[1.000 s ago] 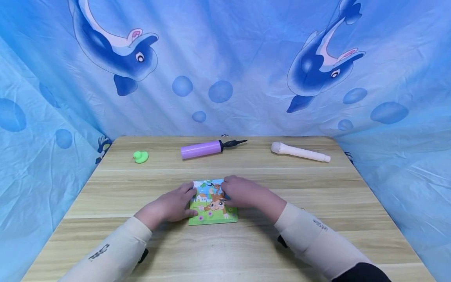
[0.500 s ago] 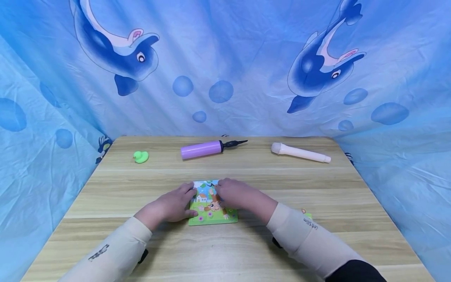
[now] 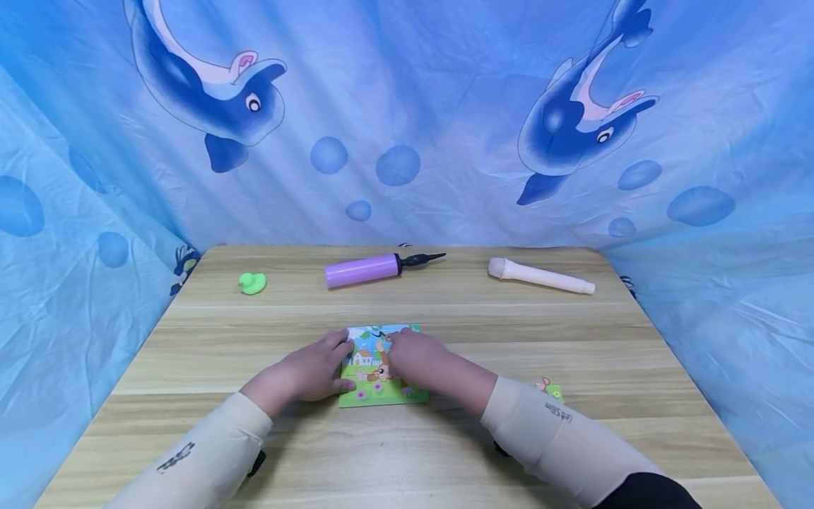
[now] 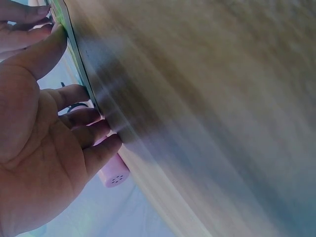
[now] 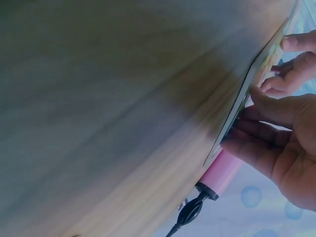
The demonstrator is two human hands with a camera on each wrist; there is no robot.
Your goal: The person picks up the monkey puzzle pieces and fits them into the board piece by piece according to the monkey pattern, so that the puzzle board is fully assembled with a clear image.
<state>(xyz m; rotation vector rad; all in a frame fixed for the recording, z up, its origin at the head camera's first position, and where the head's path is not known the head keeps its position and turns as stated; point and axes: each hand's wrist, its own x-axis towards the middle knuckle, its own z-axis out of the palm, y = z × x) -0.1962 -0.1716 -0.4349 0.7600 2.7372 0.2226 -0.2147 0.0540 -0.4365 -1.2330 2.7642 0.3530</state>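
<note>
A square jigsaw puzzle [image 3: 375, 390] with a cartoon monkey, a small house and green grass lies flat in front of me. My left hand [image 3: 320, 367] rests along its left edge, with thumb and fingers spread and the fingertips on the border. In the left wrist view the fingers of the left hand [image 4: 54, 118] look extended. My right hand [image 3: 415, 359] lies over the puzzle's right half, hiding part of the monkey. In the right wrist view the right hand's fingers [image 5: 254, 143] are only slightly bent and touch the puzzle's surface.
A loose puzzle piece [image 3: 555, 391] lies on the wooden table [image 3: 381, 459], partly behind the right sleeve. Along the back are a green toy duck [image 3: 253, 283], a purple hand pump [image 3: 362, 271] with a black nozzle, and a pale microphone [image 3: 540, 276]. Blue dolphin curtains surround the table.
My right hand has shifted left, from the puzzle's right edge towards its middle, uncovering the upper right corner. More of the loose piece shows beside the sleeve. My left hand stays put.
</note>
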